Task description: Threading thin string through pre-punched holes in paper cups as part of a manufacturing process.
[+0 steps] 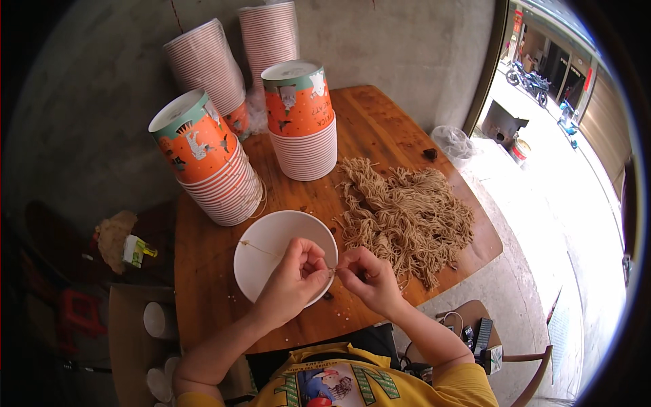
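Note:
A white paper bucket [281, 224] stands on the wooden table with its open mouth facing up. A thin tan cord [261, 249] runs from a small knot at the bucket's left side across the mouth toward my hands. Over the bucket's right part, my left hand [293, 275] is closed in a pinch on the cord. Just outside the right rim, my right hand [369, 279] pinches the cord close to the left fingertips. The fingers hide most of what lies between them. Right of the bucket spreads a loose pile of tan cords [413, 220].
Orange-and-green printed bucket stacks [193, 142] [302, 112] stand upside down on the table [373, 129]. Wrapped stacks [207, 64] lean at the wall. A cardboard box [129, 339] with white buckets is low left. A chair [539, 356] holding small items is low right.

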`<act>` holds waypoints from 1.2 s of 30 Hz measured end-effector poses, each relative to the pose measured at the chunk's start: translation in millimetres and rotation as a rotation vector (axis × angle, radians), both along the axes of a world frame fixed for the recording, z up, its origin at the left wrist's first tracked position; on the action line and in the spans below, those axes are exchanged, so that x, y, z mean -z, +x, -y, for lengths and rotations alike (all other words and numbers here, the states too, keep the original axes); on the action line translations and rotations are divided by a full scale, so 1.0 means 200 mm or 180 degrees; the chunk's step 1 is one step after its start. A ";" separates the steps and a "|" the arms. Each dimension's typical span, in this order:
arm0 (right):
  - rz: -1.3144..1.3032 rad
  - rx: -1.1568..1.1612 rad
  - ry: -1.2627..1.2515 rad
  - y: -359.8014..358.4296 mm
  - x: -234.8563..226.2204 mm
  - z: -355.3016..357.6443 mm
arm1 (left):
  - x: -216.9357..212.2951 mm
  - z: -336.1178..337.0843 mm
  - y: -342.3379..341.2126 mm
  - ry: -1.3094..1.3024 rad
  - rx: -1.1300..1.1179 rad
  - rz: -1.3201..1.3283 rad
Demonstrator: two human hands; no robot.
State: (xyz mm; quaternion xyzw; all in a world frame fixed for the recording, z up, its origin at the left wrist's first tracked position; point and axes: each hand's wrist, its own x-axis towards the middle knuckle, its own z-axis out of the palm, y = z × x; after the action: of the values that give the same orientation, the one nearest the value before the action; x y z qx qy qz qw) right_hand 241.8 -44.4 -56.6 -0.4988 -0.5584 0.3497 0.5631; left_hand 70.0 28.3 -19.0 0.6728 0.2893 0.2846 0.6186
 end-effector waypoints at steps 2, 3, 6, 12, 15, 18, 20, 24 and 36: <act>-0.0102 -0.0048 -0.0099 0.00 0.01 0.00 | 0.00 -0.01 0.00 -0.0056 -0.0002 0.0011; -0.0100 -0.0048 -0.0100 0.00 0.01 0.00 | 0.00 -0.01 0.00 -0.0057 -0.0002 0.0013; -0.0167 -0.0016 -0.0028 0.00 0.01 -0.01 | 0.00 -0.01 -0.01 -0.0063 -0.0054 0.0006; -0.0306 -0.0081 -0.0066 0.02 0.00 0.00 | 0.00 0.00 -0.02 -0.0134 -0.0012 -0.0048; -0.0149 -0.0056 -0.0096 0.04 0.00 0.00 | -0.01 0.01 -0.02 0.0036 0.0032 -0.0090; 0.0087 0.0013 0.0046 0.06 -0.04 0.00 | -0.02 0.01 -0.02 -0.0148 -0.0006 -0.0027; -0.0237 -0.0213 -0.0040 0.07 -0.05 0.00 | -0.01 0.00 -0.02 -0.0253 0.0011 0.0057; -0.0143 -0.0353 -0.0185 0.06 -0.12 0.00 | -0.02 0.01 -0.02 -0.0380 0.0038 0.0061; 0.2240 0.0176 0.1388 0.04 -0.14 -0.03 | 0.02 0.04 -0.02 0.0785 -0.0129 -0.0073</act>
State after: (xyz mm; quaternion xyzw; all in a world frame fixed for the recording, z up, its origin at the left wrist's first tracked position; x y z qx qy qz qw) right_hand 248.9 -38.5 -28.5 -0.4717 -0.7642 0.0161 0.4395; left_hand 66.8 20.0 -23.1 0.7410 0.2727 0.3226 0.5220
